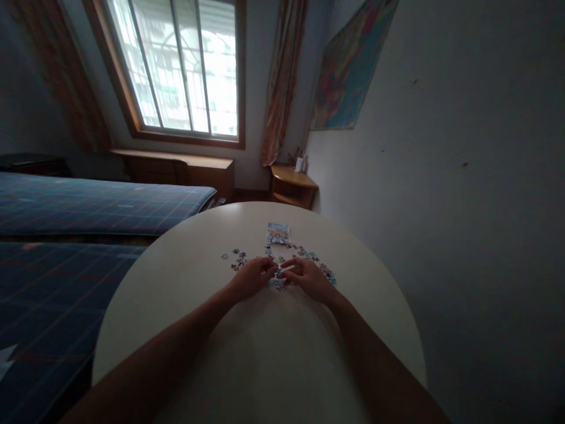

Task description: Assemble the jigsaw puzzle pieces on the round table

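My left hand (pixel 252 277) and my right hand (pixel 309 279) meet over a round white table (pixel 273 347). Between their fingertips is a small jigsaw piece (pixel 279 272), with bluish colouring. The left fingers are pinched at its left side; the right thumb and forefinger close on it from the right. Just below the hands lie light-blue jigsaw pieces (pixel 277 285), partly covered by the fingers. Loose pieces (pixel 239 258) are scattered left of my left hand, and a curved band of more pieces (pixel 309 254) runs beyond and to the right of my right hand.
A small picture card or packet (pixel 278 233) lies beyond the pieces. Left of the table are blue plaid mattresses (pixel 106 206). A white wall (pixel 441 235) rises on the right. A wooden corner shelf (pixel 293 176) and a desk (pixel 198 162) stand near the window (pixel 185 76).
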`<state>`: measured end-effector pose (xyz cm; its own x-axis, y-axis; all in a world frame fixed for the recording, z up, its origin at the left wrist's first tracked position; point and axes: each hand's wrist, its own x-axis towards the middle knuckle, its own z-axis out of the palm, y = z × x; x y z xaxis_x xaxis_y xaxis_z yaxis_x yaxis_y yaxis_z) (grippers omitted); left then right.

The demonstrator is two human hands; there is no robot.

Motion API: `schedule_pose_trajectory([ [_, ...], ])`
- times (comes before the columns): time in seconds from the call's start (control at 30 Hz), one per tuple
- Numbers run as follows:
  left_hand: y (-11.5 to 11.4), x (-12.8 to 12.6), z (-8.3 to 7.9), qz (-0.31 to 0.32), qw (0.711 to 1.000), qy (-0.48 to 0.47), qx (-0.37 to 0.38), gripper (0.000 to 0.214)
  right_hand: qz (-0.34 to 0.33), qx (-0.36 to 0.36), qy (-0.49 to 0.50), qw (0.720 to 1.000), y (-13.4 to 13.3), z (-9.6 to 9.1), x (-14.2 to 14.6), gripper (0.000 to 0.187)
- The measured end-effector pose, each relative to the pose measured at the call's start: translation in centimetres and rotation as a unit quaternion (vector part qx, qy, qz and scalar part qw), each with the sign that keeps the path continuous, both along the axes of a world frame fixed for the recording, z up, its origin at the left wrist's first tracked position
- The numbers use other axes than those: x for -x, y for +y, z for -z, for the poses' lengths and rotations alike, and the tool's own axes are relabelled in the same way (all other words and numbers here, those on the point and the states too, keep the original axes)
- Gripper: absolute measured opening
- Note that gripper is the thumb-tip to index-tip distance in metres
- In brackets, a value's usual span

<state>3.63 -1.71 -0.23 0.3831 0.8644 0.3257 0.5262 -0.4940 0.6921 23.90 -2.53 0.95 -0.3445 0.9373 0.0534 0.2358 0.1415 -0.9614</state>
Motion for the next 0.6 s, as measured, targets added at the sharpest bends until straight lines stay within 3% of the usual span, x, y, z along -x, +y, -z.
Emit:
schedule_pose_trajectory([
  [0.23, -0.4, -0.4, 0.0, 0.011, 1.000, 0.025, -0.010, 0.024, -0.027, -0.069, -0.092, 0.993, 0.1, -0.3, -0.8, 0.032],
  [0.4, -0.8, -0.4, 0.2, 0.027, 0.998, 0.047, -0.045, 0.020, -0.027, -0.051, -0.147, 0.987, 0.5, -0.4, -2.2, 0.031],
  [0.6, -0.8, 0.3, 0.6, 0.116, 0.984, 0.089, -0.098, 0.018, -0.032, -0.045, -0.189, 0.980, 0.3, -1.0, -3.1, 0.024],
])
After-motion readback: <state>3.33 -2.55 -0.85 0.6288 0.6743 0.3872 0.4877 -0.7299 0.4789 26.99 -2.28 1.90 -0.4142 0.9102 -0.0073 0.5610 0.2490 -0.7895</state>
